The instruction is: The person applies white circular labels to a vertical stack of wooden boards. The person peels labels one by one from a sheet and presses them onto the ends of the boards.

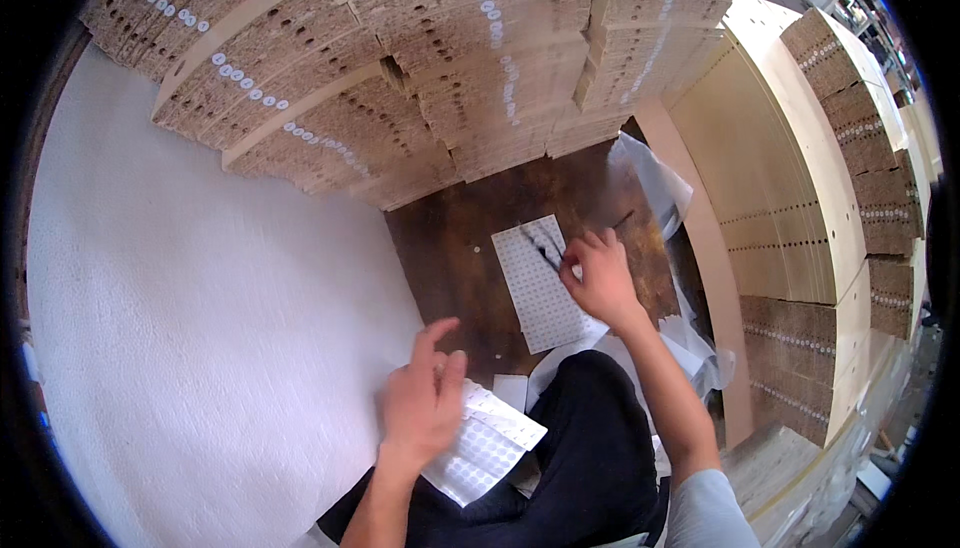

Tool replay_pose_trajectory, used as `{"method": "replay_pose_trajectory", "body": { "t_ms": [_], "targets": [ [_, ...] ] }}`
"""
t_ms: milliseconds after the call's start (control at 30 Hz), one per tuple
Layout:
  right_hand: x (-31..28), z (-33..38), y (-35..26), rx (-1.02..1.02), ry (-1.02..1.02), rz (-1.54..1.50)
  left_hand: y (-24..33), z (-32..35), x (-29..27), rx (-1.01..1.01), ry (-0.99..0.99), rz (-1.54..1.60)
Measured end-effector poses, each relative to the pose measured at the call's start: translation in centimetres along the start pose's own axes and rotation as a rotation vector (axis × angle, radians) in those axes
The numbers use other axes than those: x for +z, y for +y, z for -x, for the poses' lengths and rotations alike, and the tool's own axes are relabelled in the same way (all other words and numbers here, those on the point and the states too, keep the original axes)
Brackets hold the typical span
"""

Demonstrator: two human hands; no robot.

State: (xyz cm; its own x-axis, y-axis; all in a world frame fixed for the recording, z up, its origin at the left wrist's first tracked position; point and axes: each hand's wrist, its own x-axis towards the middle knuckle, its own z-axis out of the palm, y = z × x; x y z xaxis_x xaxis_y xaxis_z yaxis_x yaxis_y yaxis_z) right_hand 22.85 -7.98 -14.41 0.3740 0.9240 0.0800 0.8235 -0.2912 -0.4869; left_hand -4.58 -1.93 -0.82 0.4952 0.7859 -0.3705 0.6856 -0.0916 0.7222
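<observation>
My right hand [602, 280] is closed in a pinch on a thin dark tool [543, 251], blurred and two-pronged, whose exact kind I cannot tell. It is over the upper right of a pale sheet with rows of small dots [540, 293], lying on the brown board [450, 238]. My left hand [425, 403] is at the lower middle, index finger and thumb stretched apart, its other fingers hidden. Beside and partly under it, white sheets of round stickers [490, 443] rest over my lap. I cannot make out whether the hidden fingers touch them.
Tall stacks of drilled chipboard panels [400, 68] with round white stickers on their edges stand at the back. More panels [765, 193] rise on the right. A large whitish panel [200, 298] fills the left. Crumpled backing paper [655, 188] lies at the board's right edge.
</observation>
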Motion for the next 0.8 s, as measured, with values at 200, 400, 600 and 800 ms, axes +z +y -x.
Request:
{"method": "replay_pose_trajectory", "body": {
  "t_ms": [200,400,600,800],
  "targets": [
    [-10.9,5.4,-8.1,-0.537,-0.140,0.162,1.8,0.3,-0.8,0.011,-0.098,0.036],
    [-13.2,6.0,-9.9,-0.541,-0.253,-0.050,0.5,1.1,-0.7,0.130,-0.489,-0.102],
    [-11.5,7.2,-7.0,-0.026,-0.043,-0.715,0.4,2.5,-3.3,0.049,-0.377,0.167],
    [-5.9,6.3,-7.0,0.154,-0.423,-1.002,-0.2,3.1,-6.0,0.106,-0.417,0.392]
  ]
}}
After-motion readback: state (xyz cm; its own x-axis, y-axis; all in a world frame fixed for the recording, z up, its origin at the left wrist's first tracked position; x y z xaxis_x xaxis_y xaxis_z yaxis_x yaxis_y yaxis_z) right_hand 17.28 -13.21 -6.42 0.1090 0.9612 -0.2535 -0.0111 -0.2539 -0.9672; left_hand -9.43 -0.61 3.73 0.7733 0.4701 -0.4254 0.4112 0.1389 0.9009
